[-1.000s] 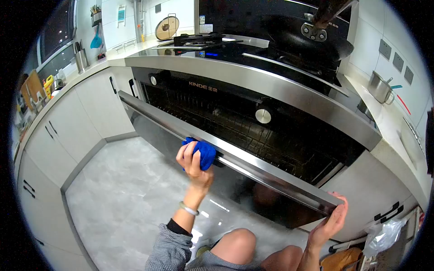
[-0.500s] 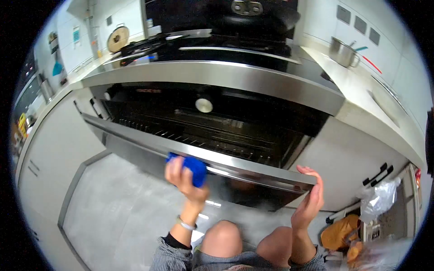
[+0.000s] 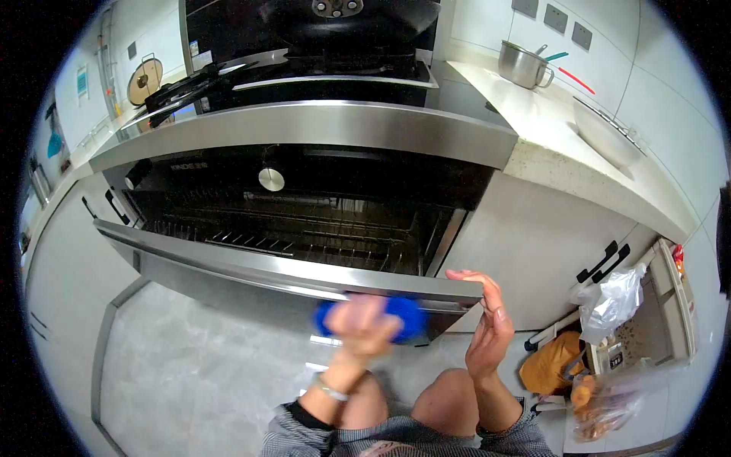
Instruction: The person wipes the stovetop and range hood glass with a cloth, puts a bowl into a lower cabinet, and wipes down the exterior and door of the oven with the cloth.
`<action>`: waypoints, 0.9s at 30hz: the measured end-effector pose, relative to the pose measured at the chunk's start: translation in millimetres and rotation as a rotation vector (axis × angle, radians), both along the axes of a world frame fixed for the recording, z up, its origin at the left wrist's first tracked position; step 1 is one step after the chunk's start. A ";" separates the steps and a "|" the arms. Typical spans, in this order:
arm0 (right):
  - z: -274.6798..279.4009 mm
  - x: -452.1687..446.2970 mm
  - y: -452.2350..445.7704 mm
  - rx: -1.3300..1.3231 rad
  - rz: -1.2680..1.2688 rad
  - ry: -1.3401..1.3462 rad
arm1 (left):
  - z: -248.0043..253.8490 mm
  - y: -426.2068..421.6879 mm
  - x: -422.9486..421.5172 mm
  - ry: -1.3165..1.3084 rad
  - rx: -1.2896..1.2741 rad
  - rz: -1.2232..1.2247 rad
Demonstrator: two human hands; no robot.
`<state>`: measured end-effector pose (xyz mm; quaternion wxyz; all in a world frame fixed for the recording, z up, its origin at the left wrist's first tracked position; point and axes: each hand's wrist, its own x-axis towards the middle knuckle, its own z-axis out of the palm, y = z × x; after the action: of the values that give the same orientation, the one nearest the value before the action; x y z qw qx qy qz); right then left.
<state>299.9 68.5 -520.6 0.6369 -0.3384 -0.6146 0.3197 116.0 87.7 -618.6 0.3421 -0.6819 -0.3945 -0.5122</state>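
Observation:
A bright blue cloth [image 3: 410,318], smeared by motion, is held in my left hand [image 3: 359,329] against the outer face of the drawer front [image 3: 304,268], just under its steel top edge. My right hand [image 3: 491,327] grips the right end of that front, the fingers bent over the corner. The drawer stands pulled out below the cooktop. Inside it shows a wire rack [image 3: 304,247] with upright prongs. Behind the drawer is a black panel with a round silver knob [image 3: 271,180].
A steel pot [image 3: 524,65] and a white basin-like dish [image 3: 605,137] sit on the right counter [image 3: 525,107]. Below right, a cart or shelf holds plastic bags [image 3: 613,301] and a brown bag [image 3: 552,362]. Grey floor [image 3: 198,358] lies under the drawer. My knees are close below it.
My left hand has moved the blue cloth rightward along the drawer front, closer to my right hand. My right hand keeps to the corner. The camera view has shifted to the right.

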 end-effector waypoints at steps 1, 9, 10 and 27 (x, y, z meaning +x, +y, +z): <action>-0.6 0.2 0.7 0.000 -0.007 0.002 | -6.9 2.7 -30.7 -0.067 0.036 0.075; -4.7 -6.4 0.1 0.010 0.012 0.090 | 19.9 -15.8 64.9 -0.113 -0.098 -0.087; -4.1 -3.7 -0.7 0.010 0.003 0.090 | 21.8 -17.1 67.1 -0.101 -0.112 -0.086; -2.8 11.5 -4.0 0.071 0.109 -0.021 | 19.9 -37.0 24.9 -0.001 -0.184 0.009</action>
<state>311.4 64.5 -523.4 0.6237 -0.2849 -0.6497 0.3283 140.9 50.7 -598.7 0.2802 -0.7082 -0.4431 -0.4729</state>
